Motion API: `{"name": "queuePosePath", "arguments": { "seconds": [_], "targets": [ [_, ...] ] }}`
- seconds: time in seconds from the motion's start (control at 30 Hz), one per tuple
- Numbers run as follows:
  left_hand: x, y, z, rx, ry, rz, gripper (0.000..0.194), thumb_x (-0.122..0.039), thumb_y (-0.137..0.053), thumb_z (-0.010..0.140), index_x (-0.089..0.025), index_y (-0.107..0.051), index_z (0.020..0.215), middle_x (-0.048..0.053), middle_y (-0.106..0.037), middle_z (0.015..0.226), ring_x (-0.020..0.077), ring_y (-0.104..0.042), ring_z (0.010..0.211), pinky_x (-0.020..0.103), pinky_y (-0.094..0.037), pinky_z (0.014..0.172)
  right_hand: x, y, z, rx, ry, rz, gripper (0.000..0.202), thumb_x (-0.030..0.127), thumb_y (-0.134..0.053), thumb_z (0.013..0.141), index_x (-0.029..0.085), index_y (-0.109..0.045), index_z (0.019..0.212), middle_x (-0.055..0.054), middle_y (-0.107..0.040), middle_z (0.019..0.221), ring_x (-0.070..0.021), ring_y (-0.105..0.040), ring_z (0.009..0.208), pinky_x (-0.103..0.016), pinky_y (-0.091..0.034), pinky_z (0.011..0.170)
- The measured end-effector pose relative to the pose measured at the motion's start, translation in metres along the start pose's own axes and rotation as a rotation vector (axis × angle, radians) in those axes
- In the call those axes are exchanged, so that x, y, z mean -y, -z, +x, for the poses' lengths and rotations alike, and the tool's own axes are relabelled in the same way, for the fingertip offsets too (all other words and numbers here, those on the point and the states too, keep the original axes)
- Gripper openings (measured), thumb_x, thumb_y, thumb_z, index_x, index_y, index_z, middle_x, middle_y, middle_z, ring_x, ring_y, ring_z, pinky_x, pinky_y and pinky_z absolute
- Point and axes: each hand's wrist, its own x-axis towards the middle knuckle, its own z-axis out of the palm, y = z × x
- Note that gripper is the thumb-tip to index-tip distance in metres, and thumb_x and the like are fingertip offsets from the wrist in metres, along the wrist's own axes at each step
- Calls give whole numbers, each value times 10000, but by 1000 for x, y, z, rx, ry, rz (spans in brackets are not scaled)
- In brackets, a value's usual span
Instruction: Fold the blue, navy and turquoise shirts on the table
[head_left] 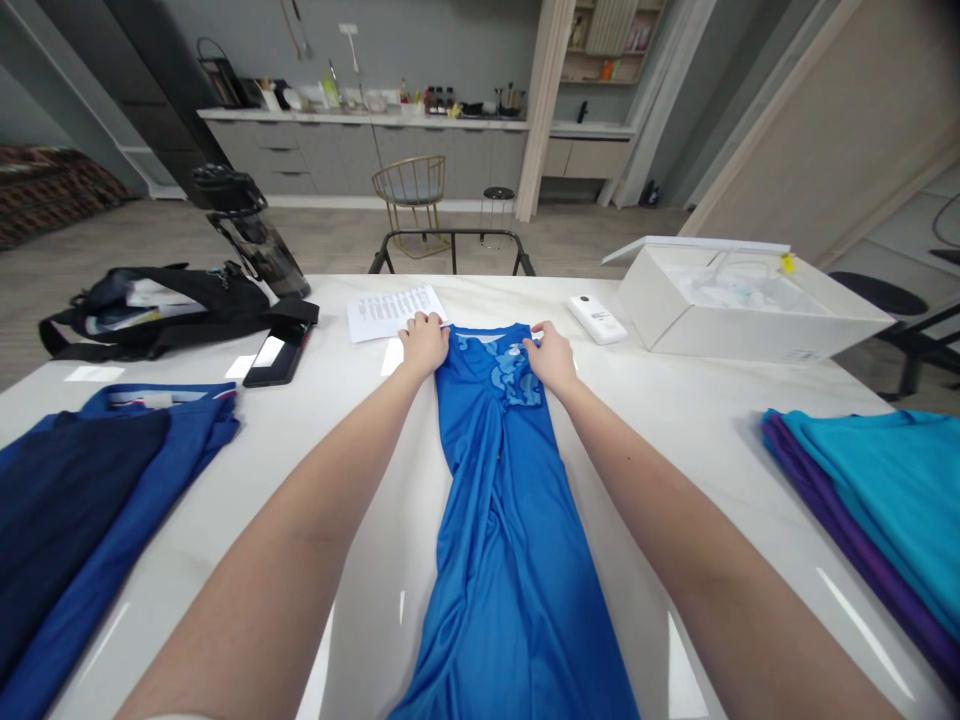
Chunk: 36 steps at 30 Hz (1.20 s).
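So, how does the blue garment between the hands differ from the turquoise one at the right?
The blue garment has a patterned patch near its neckline; the turquoise garment looks plain where visible. The blue one stretches out long and creased, the turquoise one lies flatter over purple cloth. The left hand and right hand grip the blue one's top; neither touches the turquoise. Both lie on the white table.

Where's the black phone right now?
Head view, left side: the phone lies on the white table, right beside the black bag, short of the bottle.
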Motion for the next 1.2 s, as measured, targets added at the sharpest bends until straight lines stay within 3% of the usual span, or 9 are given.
{"name": "queuePosePath", "arguments": {
  "seconds": [0.17, 0.27, 0.4, 0.53, 0.7, 0.83, 0.97, 1.07, 1.2],
  "targets": [
    [-9, 4, -28, -57, -127, 4, 378, -359, -382, 1034, -212, -541, 1343, 158, -520, 1415, 329, -470, 1276, 487, -358, 1057, -12, 5, -12, 118, -138, 69, 574, 605, -674, 851, 211, -524, 1241, -92, -733, 970, -286, -687, 908, -352, -492, 780],
    [-10, 10, -45, -15, -222, -20, 383, -380, -390, 1039, -238, -552, 1356, 133, -522, 1451, 310, -465, 1312, 481, -332, 1097, -19, 15, -30, 213, -148, 117, 658, 574, -751, 786, 217, -488, 1272, -49, -732, 914, -252, -691, 839, -319, -489, 718],
    [-12, 17, -72, 69, -290, -44, 408, -388, -382, 1048, -265, -551, 1399, 109, -498, 1520, 291, -425, 1401, 504, -269, 1166, -20, 21, -56, 272, -103, 66, 613, 486, -790, 767, 228, -524, 1255, -16, -724, 852, -234, -686, 825, -300, -474, 711],
    [-16, 25, -107, 60, -331, -68, 428, -367, -382, 1048, -264, -531, 1436, 115, -483, 1546, 288, -411, 1433, 523, -217, 1204, -16, 22, -76, 224, -28, -71, 469, 379, -714, 848, 250, -555, 1270, -33, -730, 918, -249, -684, 904, -303, -460, 738],
    [-18, 37, -157, 35, -392, -125, 368, -349, -420, 1037, -256, -581, 1356, 112, -550, 1460, 275, -476, 1370, 506, -274, 1164, -12, 32, -106, 95, -19, -172, 378, 296, -588, 937, 227, -550, 1307, -104, -706, 1123, -269, -670, 975, -319, -460, 754],
    [-19, 51, -206, 26, -392, -141, 305, -326, -442, 1026, -258, -619, 1265, 102, -608, 1330, 264, -537, 1263, 468, -342, 1089, -1, 43, -145, 71, 199, -183, 278, 273, -538, 980, 225, -621, 1241, -106, -665, 1176, -247, -652, 976, -316, -460, 797],
    [-21, 66, -258, 95, -373, -115, 247, -374, -464, 1019, -278, -646, 1155, 91, -641, 1218, 268, -567, 1193, 446, -373, 1029, 14, 49, -188, 281, 491, -82, 183, 228, -599, 958, 226, -700, 1111, -50, -660, 1043, -186, -634, 930, -270, -450, 843],
    [-21, 76, -295, 159, -408, -101, 234, -386, -460, 1018, -282, -630, 1139, 82, -654, 1173, 265, -595, 1142, 443, -386, 993, 19, 52, -217, 380, 566, -64, 166, 196, -616, 946, 229, -733, 1059, -36, -650, 1015, -169, -637, 915, -255, -449, 847],
    [-16, 86, -337, 199, -425, -68, 217, -380, -470, 1005, -287, -630, 1119, 84, -657, 1156, 273, -612, 1123, 446, -406, 954, 20, 56, -249, 400, 591, -79, 185, 206, -625, 949, 238, -745, 1087, -43, -652, 1062, -175, -648, 954, -259, -457, 871]
  ]
}}
